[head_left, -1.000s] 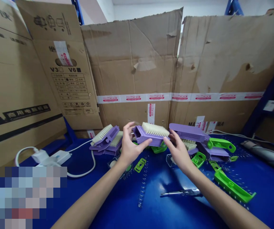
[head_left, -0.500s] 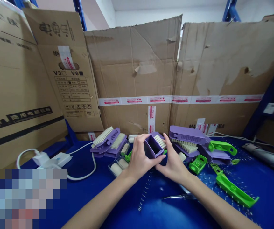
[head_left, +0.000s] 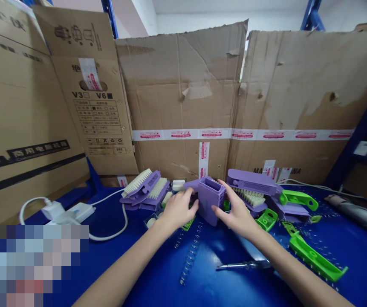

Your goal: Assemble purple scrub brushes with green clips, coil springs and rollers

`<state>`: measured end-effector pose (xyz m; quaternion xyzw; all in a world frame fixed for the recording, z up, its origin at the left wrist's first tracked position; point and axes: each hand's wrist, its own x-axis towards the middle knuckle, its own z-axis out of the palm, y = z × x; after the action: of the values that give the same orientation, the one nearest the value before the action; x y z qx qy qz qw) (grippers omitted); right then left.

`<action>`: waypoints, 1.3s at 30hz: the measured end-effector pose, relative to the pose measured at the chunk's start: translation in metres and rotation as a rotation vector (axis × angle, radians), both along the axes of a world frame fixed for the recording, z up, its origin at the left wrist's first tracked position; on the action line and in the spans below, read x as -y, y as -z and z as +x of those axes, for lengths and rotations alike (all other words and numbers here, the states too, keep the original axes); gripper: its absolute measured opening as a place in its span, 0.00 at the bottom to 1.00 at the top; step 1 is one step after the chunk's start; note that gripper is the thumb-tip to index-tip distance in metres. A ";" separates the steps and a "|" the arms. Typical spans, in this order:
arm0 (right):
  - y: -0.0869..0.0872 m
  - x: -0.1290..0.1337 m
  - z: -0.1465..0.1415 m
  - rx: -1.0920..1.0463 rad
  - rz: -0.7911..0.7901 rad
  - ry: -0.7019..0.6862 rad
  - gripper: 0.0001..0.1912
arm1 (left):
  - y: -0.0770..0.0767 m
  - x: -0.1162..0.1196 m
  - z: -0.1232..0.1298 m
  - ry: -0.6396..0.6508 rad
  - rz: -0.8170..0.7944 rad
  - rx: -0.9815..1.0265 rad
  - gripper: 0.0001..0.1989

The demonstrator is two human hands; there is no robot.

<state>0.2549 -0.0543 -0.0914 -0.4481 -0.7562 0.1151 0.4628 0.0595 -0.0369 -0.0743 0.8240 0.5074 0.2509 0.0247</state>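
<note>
A purple hollow housing [head_left: 209, 202] stands nearly upright at the centre, its rectangular opening on top. My right hand [head_left: 237, 209] grips its right side between thumb and fingers. My left hand [head_left: 180, 208] is just left of it with thumb and fingers bent and apart, and nothing shows between them. Under and beyond that hand are a green part [head_left: 188, 223] and a small clear tray with cream rollers [head_left: 151, 222]. Purple brush heads with cream bristles [head_left: 145, 187] lie stacked to the left; more purple pieces [head_left: 252, 181] are piled at the right.
Green handles [head_left: 317, 258] and many small springs are scattered on the right of the blue table [head_left: 113, 268]. A screwdriver [head_left: 242, 265] lies near the front. A white power strip [head_left: 79, 212] with cables is at left. Cardboard walls [head_left: 177, 102] stand behind.
The purple housing has turned from tilted, opening towards me, to nearly upright. My left hand has come off it and moved slightly left and down. My right hand still holds it.
</note>
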 end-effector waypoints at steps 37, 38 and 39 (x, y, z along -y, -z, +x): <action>0.005 0.038 -0.039 -0.039 -0.034 -0.249 0.28 | -0.010 -0.001 0.007 0.115 -0.244 1.177 0.16; 0.006 0.039 -0.040 -0.129 -0.122 -0.317 0.28 | -0.009 0.000 0.009 0.124 -0.215 1.142 0.15; 0.006 0.039 -0.041 -0.199 -0.183 -0.381 0.29 | -0.007 0.002 0.010 0.132 -0.186 1.103 0.14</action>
<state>0.2135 -0.0932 -0.0974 -0.3236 -0.7643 0.3121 0.4623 0.0696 -0.0386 -0.0668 0.5953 0.3866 0.5965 0.3746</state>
